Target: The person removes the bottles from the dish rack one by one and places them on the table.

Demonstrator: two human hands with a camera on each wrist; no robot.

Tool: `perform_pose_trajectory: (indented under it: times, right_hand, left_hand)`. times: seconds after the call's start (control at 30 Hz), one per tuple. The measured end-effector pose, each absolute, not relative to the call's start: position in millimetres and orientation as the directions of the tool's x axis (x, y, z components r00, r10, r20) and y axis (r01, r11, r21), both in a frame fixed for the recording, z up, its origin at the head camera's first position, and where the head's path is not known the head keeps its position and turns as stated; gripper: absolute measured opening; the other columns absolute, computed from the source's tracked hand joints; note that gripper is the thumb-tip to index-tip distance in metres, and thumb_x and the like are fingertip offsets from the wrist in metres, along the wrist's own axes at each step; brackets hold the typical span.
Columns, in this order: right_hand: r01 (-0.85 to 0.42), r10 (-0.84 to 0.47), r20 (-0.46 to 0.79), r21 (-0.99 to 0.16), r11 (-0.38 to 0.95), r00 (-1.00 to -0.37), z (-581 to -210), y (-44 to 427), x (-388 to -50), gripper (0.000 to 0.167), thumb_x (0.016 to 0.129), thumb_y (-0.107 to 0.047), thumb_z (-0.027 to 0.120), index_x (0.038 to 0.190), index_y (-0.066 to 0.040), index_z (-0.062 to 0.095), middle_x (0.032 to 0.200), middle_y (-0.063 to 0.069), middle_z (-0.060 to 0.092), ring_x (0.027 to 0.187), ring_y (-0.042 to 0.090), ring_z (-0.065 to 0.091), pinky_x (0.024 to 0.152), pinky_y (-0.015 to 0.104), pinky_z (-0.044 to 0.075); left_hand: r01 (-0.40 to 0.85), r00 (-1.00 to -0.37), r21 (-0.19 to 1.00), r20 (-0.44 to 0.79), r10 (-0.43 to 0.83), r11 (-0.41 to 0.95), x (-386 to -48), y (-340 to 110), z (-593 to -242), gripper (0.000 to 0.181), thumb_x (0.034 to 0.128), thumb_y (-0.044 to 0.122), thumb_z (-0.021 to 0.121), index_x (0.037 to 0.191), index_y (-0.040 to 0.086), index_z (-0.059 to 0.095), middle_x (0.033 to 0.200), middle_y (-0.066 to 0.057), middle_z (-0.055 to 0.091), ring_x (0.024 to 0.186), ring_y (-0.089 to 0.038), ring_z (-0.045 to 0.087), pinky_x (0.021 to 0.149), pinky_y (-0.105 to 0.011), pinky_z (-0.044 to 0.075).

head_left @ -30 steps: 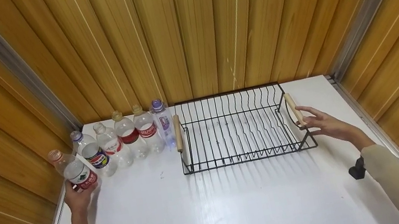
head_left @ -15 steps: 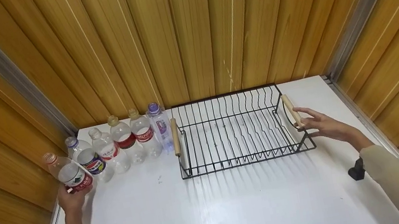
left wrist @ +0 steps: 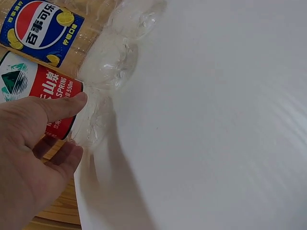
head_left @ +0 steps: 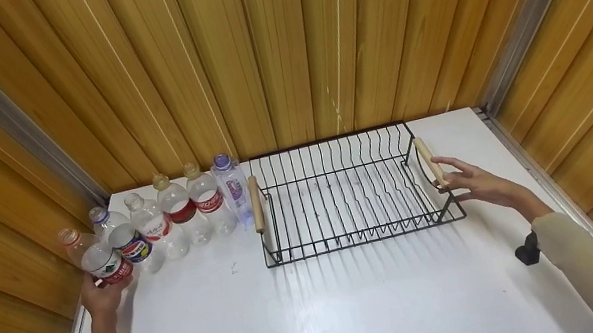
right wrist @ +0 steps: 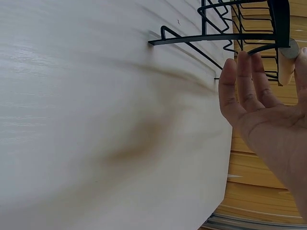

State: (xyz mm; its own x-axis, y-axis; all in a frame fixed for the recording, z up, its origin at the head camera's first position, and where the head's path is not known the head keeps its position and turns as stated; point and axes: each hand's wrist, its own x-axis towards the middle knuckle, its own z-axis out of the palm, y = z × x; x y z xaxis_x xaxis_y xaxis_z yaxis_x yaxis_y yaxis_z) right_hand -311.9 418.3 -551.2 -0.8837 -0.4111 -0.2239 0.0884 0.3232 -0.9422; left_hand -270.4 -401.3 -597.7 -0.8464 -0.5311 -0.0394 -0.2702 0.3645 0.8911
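At the left end of a bottle row, my left hand (head_left: pixel 100 296) grips the lower part of a clear water bottle (head_left: pixel 101 262) with a red-and-white label. In the left wrist view, the thumb lies across that label and the fingers bend round the far side. My right hand (head_left: pixel 480 186) is at the right wooden handle (head_left: pixel 429 162) of a black wire dish rack (head_left: pixel 351 199), its fingers loosely extended. In the right wrist view, the fingertips meet or nearly meet the black wire below the handle; the thumb side is partly cut off.
Beside the held bottle stand a blue-labelled Pepsi bottle (head_left: pixel 130 243), a white-and-red-labelled bottle (head_left: pixel 156 228), two red-labelled bottles, and a purple-tinted bottle (head_left: pixel 234 192) near the rack's left handle (head_left: pixel 256 204). Wood-patterned walls (head_left: pixel 274 42) border the white table (head_left: pixel 322 314).
The head view has shifted slightly, so the bottles and rack appear a little farther left. My left hand still grips the water bottle; my right hand stays at the rack handle.
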Motion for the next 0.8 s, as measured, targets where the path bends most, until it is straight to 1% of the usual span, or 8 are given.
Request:
perform_pose_trajectory:
  times: [0.1,0.17,0.37,0.53,0.6,0.63,0.7,0.8]
  right_hand:
    - [0.082,-0.415,-0.222,-0.941,0.327,-0.882,-552.3,416.4,-311.6,0.059,0.112,-0.029,0.04,0.165,-0.026,0.014,0.161,0.033,0.022,0.139,0.037,0.041,0.114,0.075,0.028]
    - [0.085,-0.414,-0.225,-0.94,0.33,-0.882,-553.7,414.8,-311.5,0.059,0.112,-0.029,0.04,0.164,-0.026,0.015,0.159,0.034,0.026,0.137,0.034,0.044,0.114,0.074,0.029]
    - [0.088,-0.409,-0.231,-0.937,0.339,-0.883,-555.8,412.6,-308.4,0.058,0.112,-0.028,0.04,0.164,-0.025,0.015,0.16,0.032,0.025,0.136,0.032,0.044,0.114,0.073,0.031]
    - [0.076,-0.41,-0.223,-0.935,0.346,-0.884,-552.2,412.7,-306.2,0.059,0.112,-0.029,0.039,0.165,-0.023,0.014,0.162,0.032,0.021,0.136,0.037,0.043,0.114,0.074,0.03]
    - [0.078,-0.405,-0.223,-0.936,0.343,-0.887,-550.1,412.4,-306.3,0.059,0.112,-0.028,0.04,0.165,-0.022,0.014,0.161,0.033,0.024,0.135,0.036,0.045,0.114,0.074,0.031]
    - [0.08,-0.403,-0.224,-0.936,0.342,-0.888,-549.2,412.4,-306.7,0.059,0.112,-0.028,0.04,0.165,-0.022,0.014,0.16,0.033,0.025,0.135,0.036,0.045,0.114,0.073,0.031]
    - [0.083,-0.4,-0.225,-0.936,0.341,-0.889,-547.7,413.2,-307.4,0.059,0.112,-0.028,0.04,0.165,-0.023,0.014,0.159,0.033,0.027,0.135,0.035,0.045,0.114,0.073,0.031]
    - [0.083,-0.397,-0.224,-0.936,0.342,-0.89,-547.2,415.5,-308.0,0.059,0.112,-0.028,0.04,0.165,-0.022,0.014,0.158,0.033,0.03,0.135,0.034,0.045,0.114,0.074,0.031]
  left_hand:
    - [-0.263,-0.85,0.886,-0.026,-0.526,0.381,-267.2,-402.9,-595.9,0.08,0.0841,-0.004,0.074,0.153,-0.001,0.033,0.147,-0.029,0.045,0.132,-0.043,0.048,0.112,-0.047,0.044]
    - [-0.255,-0.851,0.887,-0.017,-0.525,0.385,-264.4,-404.0,-595.1,0.081,0.0837,-0.007,0.073,0.154,-0.002,0.032,0.148,-0.031,0.044,0.135,-0.046,0.047,0.115,-0.055,0.04]
    - [-0.243,-0.847,0.894,-0.007,-0.532,0.376,-257.9,-403.9,-593.8,0.082,0.0836,-0.009,0.071,0.154,-0.005,0.03,0.15,-0.033,0.043,0.138,-0.047,0.044,0.118,-0.056,0.036]
    - [-0.269,-0.844,0.924,-0.09,-0.529,0.272,-256.0,-403.1,-589.4,0.084,0.0877,-0.007,0.069,0.158,-0.003,0.023,0.158,-0.032,0.035,0.146,-0.045,0.035,0.123,-0.055,0.03]
    - [-0.272,-0.845,0.931,-0.109,-0.523,0.245,-256.2,-403.7,-587.3,0.084,0.0883,-0.008,0.068,0.159,-0.003,0.021,0.159,-0.031,0.034,0.148,-0.044,0.033,0.124,-0.054,0.03]
    - [-0.268,-0.845,0.934,-0.11,-0.523,0.238,-256.3,-404.1,-586.6,0.084,0.0884,-0.008,0.068,0.159,-0.003,0.022,0.159,-0.031,0.034,0.148,-0.042,0.034,0.123,-0.045,0.035]
    - [-0.251,-0.848,0.94,-0.099,-0.52,0.23,-256.6,-404.9,-584.8,0.082,0.0886,-0.009,0.067,0.158,-0.005,0.023,0.158,-0.032,0.036,0.146,-0.042,0.035,0.114,-0.034,0.042]
    - [-0.268,-0.847,0.939,-0.121,-0.518,0.218,-253.9,-404.6,-581.4,0.08,0.0914,-0.005,0.067,0.159,-0.002,0.024,0.159,-0.028,0.035,0.145,-0.039,0.035,0.107,-0.027,0.043]
